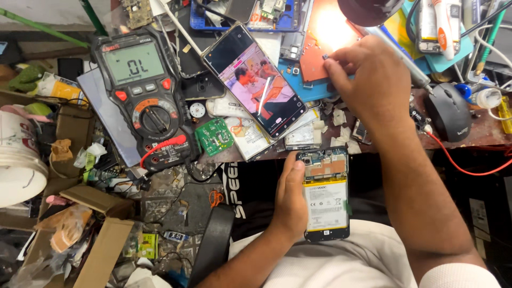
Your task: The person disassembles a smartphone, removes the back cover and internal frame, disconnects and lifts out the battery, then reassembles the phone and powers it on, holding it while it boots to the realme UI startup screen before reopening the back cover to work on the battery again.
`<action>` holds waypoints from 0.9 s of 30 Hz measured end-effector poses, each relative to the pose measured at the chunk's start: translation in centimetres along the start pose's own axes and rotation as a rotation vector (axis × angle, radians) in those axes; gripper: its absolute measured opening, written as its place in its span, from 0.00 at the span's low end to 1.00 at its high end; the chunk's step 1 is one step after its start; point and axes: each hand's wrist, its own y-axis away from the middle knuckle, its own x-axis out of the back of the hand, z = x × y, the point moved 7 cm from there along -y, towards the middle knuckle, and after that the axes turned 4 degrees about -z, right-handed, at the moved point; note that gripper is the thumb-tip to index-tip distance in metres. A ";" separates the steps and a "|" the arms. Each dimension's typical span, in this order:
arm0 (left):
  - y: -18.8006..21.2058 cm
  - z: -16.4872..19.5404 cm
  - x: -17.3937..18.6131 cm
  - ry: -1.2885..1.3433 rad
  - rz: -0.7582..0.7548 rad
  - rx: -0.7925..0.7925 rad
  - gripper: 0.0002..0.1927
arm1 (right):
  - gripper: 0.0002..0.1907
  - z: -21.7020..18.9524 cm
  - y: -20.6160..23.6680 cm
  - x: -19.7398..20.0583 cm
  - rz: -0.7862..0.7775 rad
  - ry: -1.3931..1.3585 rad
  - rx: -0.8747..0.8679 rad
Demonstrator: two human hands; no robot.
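The left hand (290,200) holds an opened phone (324,193) with its back cover off, the yellow-edged battery and the circuit board at its top end showing; the grip is closed around the phone's left edge, thumb along the side, and the phone sits low in the view, over the person's lap and just below the front edge of the bench (480,133). The right hand (368,80) is up on the bench, well apart from that phone, its fingertips (330,65) pinched narrow on something tiny and dark at the edge of an orange mat (314,48); what the small piece is cannot be told. Just left of this hand lies a second phone (256,80), tilted, screen lit with a video. Farther left stands a black and red multimeter (144,90) with its display on, and a small green circuit board (213,136) lies between the meter and the lit phone. A black mouse (448,112) rests to the right of the right wrist.
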 end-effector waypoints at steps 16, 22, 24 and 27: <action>0.3 0.6 0.7 -0.127 0.079 -0.109 0.25 | 0.14 0.4 -1.7 -0.7 -0.128 0.122 -0.074; 0.4 0.4 0.8 -0.125 0.099 -0.135 0.23 | 0.11 -0.1 -1.4 -0.9 -0.016 0.193 0.010; 0.5 0.4 1.0 -0.159 0.119 -0.134 0.21 | 0.10 -0.7 -0.9 -0.5 0.032 0.214 0.048; 0.5 0.6 1.3 -0.275 0.176 -0.126 0.17 | 0.14 -0.3 0.8 1.6 0.056 -0.005 -0.034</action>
